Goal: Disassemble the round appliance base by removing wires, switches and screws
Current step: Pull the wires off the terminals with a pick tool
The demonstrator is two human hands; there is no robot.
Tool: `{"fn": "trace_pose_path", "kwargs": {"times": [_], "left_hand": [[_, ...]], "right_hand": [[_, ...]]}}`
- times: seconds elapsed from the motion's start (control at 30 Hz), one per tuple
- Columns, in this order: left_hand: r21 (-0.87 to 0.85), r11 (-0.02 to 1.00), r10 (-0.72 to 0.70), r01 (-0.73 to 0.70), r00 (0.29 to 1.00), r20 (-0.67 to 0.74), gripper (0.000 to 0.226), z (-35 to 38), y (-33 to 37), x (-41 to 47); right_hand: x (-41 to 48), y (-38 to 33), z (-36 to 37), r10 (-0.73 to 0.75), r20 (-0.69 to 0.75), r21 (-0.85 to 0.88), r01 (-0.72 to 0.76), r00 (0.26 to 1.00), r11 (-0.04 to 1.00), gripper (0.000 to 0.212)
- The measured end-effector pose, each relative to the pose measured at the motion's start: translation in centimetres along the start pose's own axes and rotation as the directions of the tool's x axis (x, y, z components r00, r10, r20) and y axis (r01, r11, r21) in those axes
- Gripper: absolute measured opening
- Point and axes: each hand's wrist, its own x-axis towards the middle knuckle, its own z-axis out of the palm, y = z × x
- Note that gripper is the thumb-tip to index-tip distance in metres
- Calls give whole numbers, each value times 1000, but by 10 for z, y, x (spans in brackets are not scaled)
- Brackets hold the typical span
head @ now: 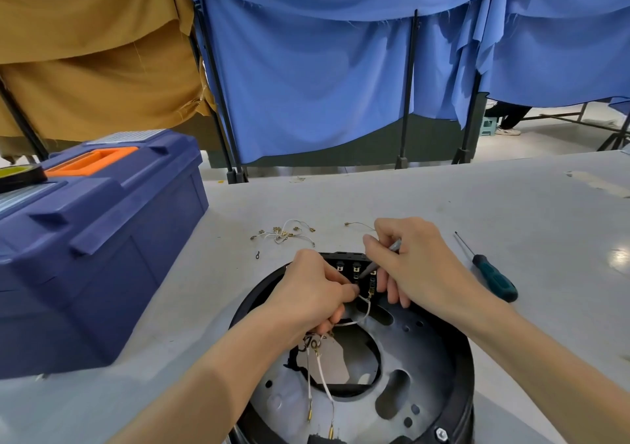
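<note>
The round appliance base [426, 348] lies on the near middle of the pale grey table [511, 205], open side up: a glossy black rim around a dull grey metal plate pierced with a large central hole, oval slots and small round holes, with a hex bolt [441, 433] at its near right edge. At its far edge stands a black plastic switch block [347, 261] with brass tabs. The left hand [306, 293] rests over the far left of the plate, its fingers curled round a bundle of thin white wires [322, 375], which trail towards the camera and end in small brass terminals; one strand loops up to the block. The right hand [416, 259] pinches a slim grey tool [392, 249] between thumb and forefinger, its tip slanting down onto the block's tabs, while the other fingers reach down to the plate. Beyond the base lies a tangle of loose wires [283, 234] with brass ends. To the right lies a screwdriver [494, 278] with a thin shaft and a dark teal handle, well apart from the base. At the left stands a boxy navy plastic toolbox [102, 239] with an orange handle, and a black roll of tape [20, 176] sits on its lid. Creased blue cloth [324, 85] and brown cloth [85, 51] hang behind.
</note>
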Motion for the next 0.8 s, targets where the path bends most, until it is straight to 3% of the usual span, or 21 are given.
{"fn": "trace_pose_path", "kwargs": {"times": [0.47, 0.7, 0.8], "left_hand": [[35, 998, 47, -47, 999, -7, 14, 2, -2, -1], [57, 997, 47, -46, 999, -20, 15, 3, -1, 0], [62, 997, 50, -48, 998, -23, 15, 2, -1, -1]], "right_hand": [[-7, 0, -6, -14, 78, -125, 24, 997, 992, 35], [-7, -2, -10, 10, 153, -239, 27, 988, 971, 9], [-7, -2, -9, -11, 139, -256, 47, 990, 965, 16]]}}
